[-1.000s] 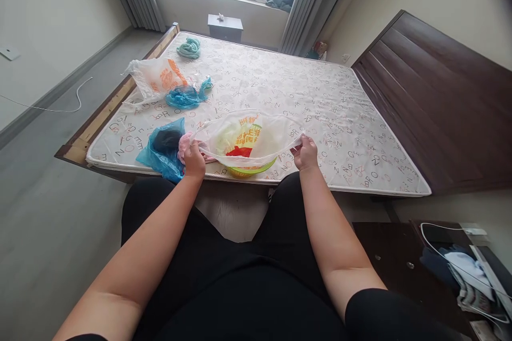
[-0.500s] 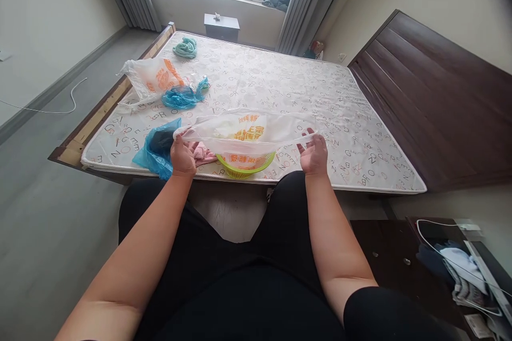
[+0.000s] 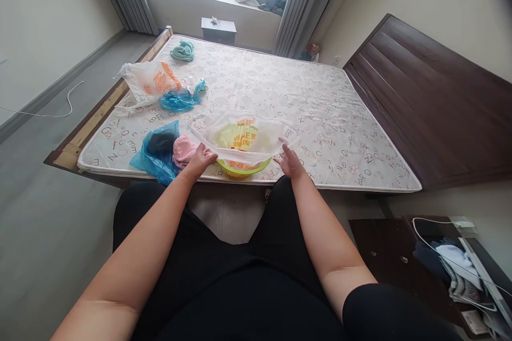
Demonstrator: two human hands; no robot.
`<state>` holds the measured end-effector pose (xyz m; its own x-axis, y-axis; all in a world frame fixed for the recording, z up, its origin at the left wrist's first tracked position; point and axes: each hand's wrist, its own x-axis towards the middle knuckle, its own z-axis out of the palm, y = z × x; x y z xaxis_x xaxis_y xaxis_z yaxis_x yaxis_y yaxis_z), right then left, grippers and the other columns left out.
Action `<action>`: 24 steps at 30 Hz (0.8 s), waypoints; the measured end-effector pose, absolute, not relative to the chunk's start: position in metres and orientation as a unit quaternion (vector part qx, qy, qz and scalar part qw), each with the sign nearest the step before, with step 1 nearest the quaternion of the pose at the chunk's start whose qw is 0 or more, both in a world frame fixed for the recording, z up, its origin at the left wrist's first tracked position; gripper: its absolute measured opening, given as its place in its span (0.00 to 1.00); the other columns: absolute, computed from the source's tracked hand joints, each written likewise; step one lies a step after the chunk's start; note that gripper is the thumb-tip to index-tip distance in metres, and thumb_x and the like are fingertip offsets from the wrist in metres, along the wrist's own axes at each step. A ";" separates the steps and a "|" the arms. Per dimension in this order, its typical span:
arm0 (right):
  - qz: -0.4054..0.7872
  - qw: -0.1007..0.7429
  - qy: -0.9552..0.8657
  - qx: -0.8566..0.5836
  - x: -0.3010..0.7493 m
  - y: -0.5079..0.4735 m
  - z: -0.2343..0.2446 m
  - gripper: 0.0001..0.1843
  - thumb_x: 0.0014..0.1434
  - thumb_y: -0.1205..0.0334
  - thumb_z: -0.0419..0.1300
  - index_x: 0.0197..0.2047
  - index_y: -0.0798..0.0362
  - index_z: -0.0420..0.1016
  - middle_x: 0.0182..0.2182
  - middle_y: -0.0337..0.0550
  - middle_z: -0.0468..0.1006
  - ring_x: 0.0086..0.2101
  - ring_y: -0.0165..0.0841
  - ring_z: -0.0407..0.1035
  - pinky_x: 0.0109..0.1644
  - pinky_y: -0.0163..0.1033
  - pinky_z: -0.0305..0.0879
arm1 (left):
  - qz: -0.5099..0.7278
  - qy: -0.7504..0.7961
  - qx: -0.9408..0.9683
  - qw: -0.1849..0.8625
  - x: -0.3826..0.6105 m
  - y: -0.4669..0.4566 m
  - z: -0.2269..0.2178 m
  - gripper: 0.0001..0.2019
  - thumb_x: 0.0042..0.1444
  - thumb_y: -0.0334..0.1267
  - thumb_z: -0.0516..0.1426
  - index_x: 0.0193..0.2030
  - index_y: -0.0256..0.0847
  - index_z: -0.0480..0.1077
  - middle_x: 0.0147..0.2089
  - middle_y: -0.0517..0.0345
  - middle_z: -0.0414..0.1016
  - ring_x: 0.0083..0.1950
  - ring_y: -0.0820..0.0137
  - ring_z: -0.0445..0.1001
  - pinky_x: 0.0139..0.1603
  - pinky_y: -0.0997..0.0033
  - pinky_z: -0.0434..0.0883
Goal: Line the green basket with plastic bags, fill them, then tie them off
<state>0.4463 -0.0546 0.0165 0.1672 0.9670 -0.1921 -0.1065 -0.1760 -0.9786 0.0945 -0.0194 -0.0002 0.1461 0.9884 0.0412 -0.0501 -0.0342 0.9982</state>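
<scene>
On a lettered mattress [image 3: 328, 133], a clear printed plastic bag [image 3: 240, 136] lying over a lime-green basket [image 3: 242, 169], left hand [image 3: 199, 162] open against the bag's near edge, beside a pink towel [image 3: 184, 151], right hand [image 3: 290, 164] open just beside the bag, holding nothing

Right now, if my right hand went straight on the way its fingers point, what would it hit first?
Your right hand points up and inward, so it would probably meet the right edge of the translucent plastic bag first. Depth is unclear, so the fingertips may nearly touch it already.

Inside of the green basket [image 3: 242, 169] (under a cloudy plastic bag [image 3: 256, 141]), blurred
</scene>
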 end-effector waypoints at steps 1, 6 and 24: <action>0.520 0.512 -0.388 -0.563 0.446 -0.054 0.015 0.42 0.51 0.28 0.66 0.64 0.36 0.68 0.70 0.44 0.69 0.68 0.42 0.64 0.61 0.54 0.71 | 0.472 0.432 0.542 0.544 0.095 -0.019 -0.001 0.44 0.44 0.54 0.75 0.65 0.38 0.69 0.62 0.38 0.77 0.68 0.50 0.73 0.67 0.50 0.73; 0.504 0.552 -0.388 -0.539 0.449 -0.052 0.007 0.43 0.46 0.39 0.75 0.62 0.36 0.67 0.64 0.41 0.74 0.64 0.43 0.68 0.62 0.51 0.70 | 0.455 0.402 0.536 0.586 0.093 -0.015 -0.005 0.53 0.41 0.44 0.77 0.74 0.50 0.60 0.73 0.42 0.66 0.72 0.50 0.69 0.68 0.50 0.73; 0.451 0.494 -0.498 -0.552 0.472 -0.055 0.006 0.25 0.46 0.58 0.78 0.48 0.46 0.81 0.43 0.39 0.83 0.45 0.37 0.75 0.58 0.46 0.71 | 0.444 0.480 0.607 0.452 0.079 -0.001 0.020 0.53 0.37 0.43 0.78 0.72 0.46 0.64 0.72 0.40 0.66 0.76 0.42 0.62 0.72 0.45 0.68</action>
<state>0.4717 -0.0550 0.0056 0.0971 0.9953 -0.0048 0.1049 -0.0150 -0.9944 0.0792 -0.0013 0.0200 0.1448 0.9840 0.1040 0.1813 -0.1298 0.9748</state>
